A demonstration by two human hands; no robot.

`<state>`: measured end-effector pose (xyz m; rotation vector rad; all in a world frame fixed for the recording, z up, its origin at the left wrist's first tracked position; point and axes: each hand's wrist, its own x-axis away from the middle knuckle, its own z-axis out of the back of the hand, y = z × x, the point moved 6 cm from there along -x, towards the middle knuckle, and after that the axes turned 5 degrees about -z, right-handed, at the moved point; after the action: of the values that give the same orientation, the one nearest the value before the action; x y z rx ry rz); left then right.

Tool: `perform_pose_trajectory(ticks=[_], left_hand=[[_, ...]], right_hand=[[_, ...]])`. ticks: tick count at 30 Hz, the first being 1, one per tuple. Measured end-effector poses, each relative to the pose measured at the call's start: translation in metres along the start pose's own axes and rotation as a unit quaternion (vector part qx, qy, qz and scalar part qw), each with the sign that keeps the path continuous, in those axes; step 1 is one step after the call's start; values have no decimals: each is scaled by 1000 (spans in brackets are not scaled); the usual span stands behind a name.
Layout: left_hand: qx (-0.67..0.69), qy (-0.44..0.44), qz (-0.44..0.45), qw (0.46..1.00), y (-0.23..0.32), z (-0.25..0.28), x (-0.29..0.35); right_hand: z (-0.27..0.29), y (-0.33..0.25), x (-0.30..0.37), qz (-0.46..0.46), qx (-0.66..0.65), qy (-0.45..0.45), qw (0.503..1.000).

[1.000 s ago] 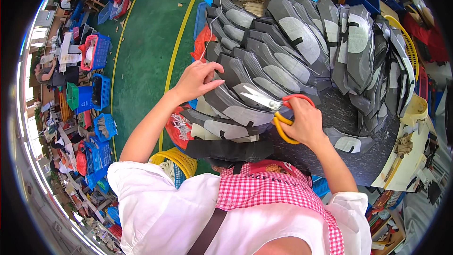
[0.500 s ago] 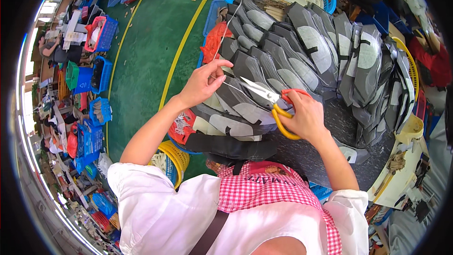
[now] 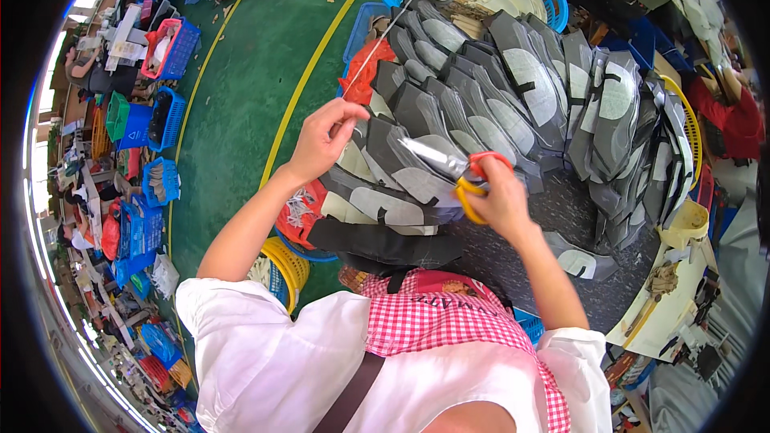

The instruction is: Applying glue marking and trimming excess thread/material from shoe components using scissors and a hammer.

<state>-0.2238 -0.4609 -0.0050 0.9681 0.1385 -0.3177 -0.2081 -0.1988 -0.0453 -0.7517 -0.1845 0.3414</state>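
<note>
Green workshop floor [image 3: 241, 112], upper left. Left hand [image 3: 321, 138] pinches thin white thread [image 3: 377, 48]; right hand [image 3: 497, 200] grips orange-handled scissors [image 3: 449, 164]. Blades likely risk nicking the grey shoe-upper pieces [image 3: 481, 104] below.

A dark worktable [image 3: 561, 216] carries overlapping rows of grey-and-black cut shoe pieces [image 3: 481, 104], fanned out beyond and to both sides of the fingers. One loose piece [image 3: 581, 261] lies alone on bare tabletop behind the right fingers, nearer the person.

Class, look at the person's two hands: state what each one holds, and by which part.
The right hand holds scissors by their orange-and-yellow handle loops, blades pointing left. The left hand pinches a thin white thread between its fingertips.
</note>
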Motion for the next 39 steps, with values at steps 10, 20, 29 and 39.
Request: perform_pose_trajectory(ticks=[10,20,29,39], left_hand=[[-147,-111,-25,982,-23,-38,27],[-119,-149,4,982,-63,-57,24],[-196,-105,-15,975,-68,-52,39],[-56,59,22,996,-31,-11,26]], right_hand=[[5,10,-14,-40,-42,103,993],[-27,-31,-6,5,8,37,999],[140,-3,60,-151,-76,270,948],[249,77,24,-67,327,441,833]])
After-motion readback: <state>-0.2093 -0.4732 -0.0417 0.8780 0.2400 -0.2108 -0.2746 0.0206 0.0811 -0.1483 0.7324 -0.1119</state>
